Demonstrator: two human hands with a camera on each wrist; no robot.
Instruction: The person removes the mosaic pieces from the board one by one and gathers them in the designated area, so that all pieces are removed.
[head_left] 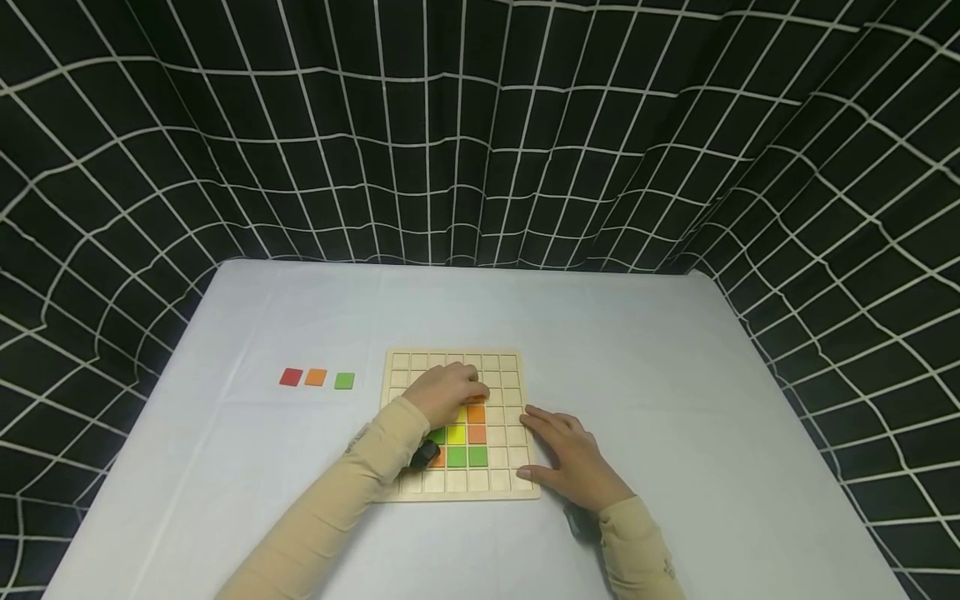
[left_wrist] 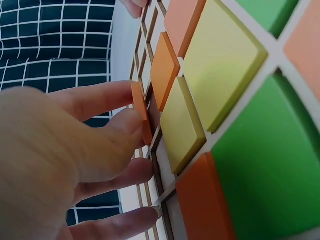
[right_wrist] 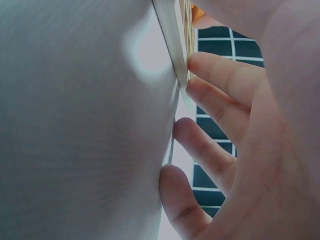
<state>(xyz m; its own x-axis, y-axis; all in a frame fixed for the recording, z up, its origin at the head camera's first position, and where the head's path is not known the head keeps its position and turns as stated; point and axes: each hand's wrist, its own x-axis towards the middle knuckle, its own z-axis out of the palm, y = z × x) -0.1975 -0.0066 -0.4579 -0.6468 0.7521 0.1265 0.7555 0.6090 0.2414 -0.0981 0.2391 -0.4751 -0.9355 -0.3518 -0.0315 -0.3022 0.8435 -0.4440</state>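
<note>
A pale wooden grid board [head_left: 513, 483] lies on the white table with coloured square tiles in its middle cells. Among them show a yellow tile [head_left: 456, 435], an orange tile [head_left: 476, 414] and a green tile [head_left: 477, 456]. My left hand [head_left: 442, 392] reaches over the board and pinches another orange tile [left_wrist: 142, 112] between thumb and finger, tilted at a cell just beyond the placed ones. My right hand [head_left: 573, 458] rests with spread fingers at the board's right edge; in the right wrist view its fingertips [right_wrist: 200, 62] touch the edge and the cloth.
Left of the board lie a red tile [head_left: 291, 377], a loose orange tile [head_left: 316, 377] and a loose green tile [head_left: 344, 381] in a row. White cloth covers the table [head_left: 675, 358]. A black curtain with white grid lines [head_left: 465, 133] surrounds it at the back and sides.
</note>
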